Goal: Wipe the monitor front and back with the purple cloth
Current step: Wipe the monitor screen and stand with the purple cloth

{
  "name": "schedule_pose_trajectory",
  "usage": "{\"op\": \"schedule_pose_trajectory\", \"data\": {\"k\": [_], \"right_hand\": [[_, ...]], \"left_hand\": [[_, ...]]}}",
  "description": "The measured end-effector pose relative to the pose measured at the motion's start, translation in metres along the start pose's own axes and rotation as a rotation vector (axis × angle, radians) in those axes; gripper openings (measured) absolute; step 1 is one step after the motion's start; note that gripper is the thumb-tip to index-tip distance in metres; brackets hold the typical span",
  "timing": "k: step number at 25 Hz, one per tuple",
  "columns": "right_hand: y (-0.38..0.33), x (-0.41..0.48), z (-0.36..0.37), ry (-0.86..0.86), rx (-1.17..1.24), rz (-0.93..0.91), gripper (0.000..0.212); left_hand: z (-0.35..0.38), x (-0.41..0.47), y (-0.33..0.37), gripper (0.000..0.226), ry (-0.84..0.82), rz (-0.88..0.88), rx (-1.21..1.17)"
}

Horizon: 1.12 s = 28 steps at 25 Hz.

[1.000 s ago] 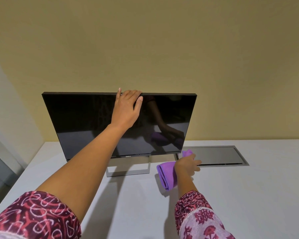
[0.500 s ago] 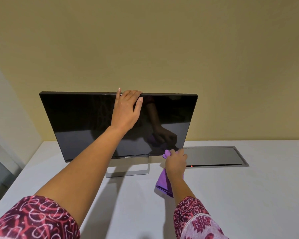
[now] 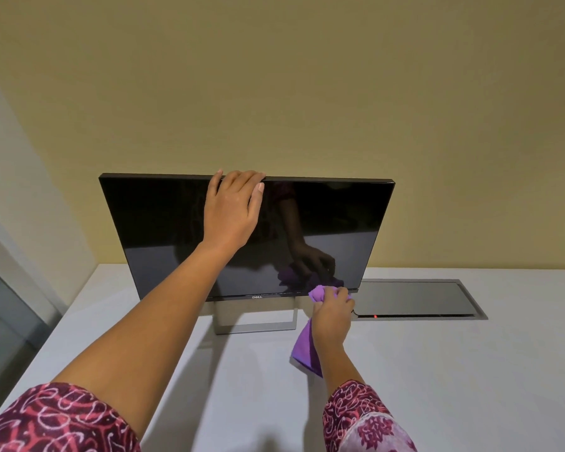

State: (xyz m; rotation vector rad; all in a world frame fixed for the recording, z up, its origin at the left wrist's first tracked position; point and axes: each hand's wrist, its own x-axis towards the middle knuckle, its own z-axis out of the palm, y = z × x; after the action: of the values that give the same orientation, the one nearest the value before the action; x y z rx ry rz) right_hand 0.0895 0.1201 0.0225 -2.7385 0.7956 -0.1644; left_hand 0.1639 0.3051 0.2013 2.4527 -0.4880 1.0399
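Observation:
A black monitor (image 3: pixel 163 230) on a grey open-frame stand (image 3: pixel 255 327) faces me on the white table (image 3: pixel 470 370), its screen dark. My left hand (image 3: pixel 234 210) grips its top edge near the middle, fingers curled over the back. My right hand (image 3: pixel 331 311) holds the purple cloth (image 3: pixel 302 352) bunched at the screen's lower right corner. One end of the cloth sticks out above my fingers at the bezel; the rest hangs below my wrist. The monitor's back is hidden.
A grey cable hatch (image 3: pixel 411 298) with a small red light (image 3: pixel 375 316) is set flush into the table right of the monitor. A yellow wall (image 3: pixel 307 93) rises close behind. The table's left edge drops off beside a grey panel (image 3: pixel 4 321).
My right hand lifted the cloth off the table and moved it up and left to the screen's lower right corner. My left hand kept its grip on the top edge.

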Motion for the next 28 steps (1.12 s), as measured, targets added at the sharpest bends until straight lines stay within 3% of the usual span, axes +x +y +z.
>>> {"op": "schedule_pose_trajectory", "data": {"k": [5, 9, 15, 20, 22, 24, 26, 28], "right_hand": [[-0.02, -0.018, 0.008, -0.095, -0.276, -0.166, 0.068], [-0.037, -0.029, 0.008, -0.102, -0.481, -0.356, 0.061], [-0.069, -0.039, 0.005, -0.092, -0.346, -0.421, 0.045], [-0.093, -0.056, 0.011, -0.214, -0.004, -0.466, 0.04], [-0.085, -0.055, 0.011, -0.166, 0.169, -0.381, 0.034], [-0.07, -0.05, 0.006, -0.016, 0.302, -0.183, 0.032], [-0.057, -0.041, 0.002, 0.065, 0.259, -0.047, 0.035], [-0.051, -0.033, -0.002, 0.033, 0.112, -0.019, 0.041]], "left_hand": [[-0.011, -0.002, -0.012, 0.046, -0.015, -0.029, -0.04], [-0.011, -0.003, -0.012, 0.045, -0.018, -0.033, -0.082], [-0.017, -0.002, -0.012, 0.047, -0.07, -0.025, -0.083], [-0.023, 0.0, -0.017, 0.047, -0.164, -0.01, -0.086], [-0.026, 0.001, -0.019, 0.043, -0.2, -0.002, -0.079], [-0.028, 0.002, -0.021, 0.042, -0.196, -0.012, -0.068], [-0.032, 0.0, -0.027, 0.041, -0.17, -0.03, -0.054], [-0.037, -0.004, -0.038, 0.041, -0.137, -0.049, -0.044]]}}
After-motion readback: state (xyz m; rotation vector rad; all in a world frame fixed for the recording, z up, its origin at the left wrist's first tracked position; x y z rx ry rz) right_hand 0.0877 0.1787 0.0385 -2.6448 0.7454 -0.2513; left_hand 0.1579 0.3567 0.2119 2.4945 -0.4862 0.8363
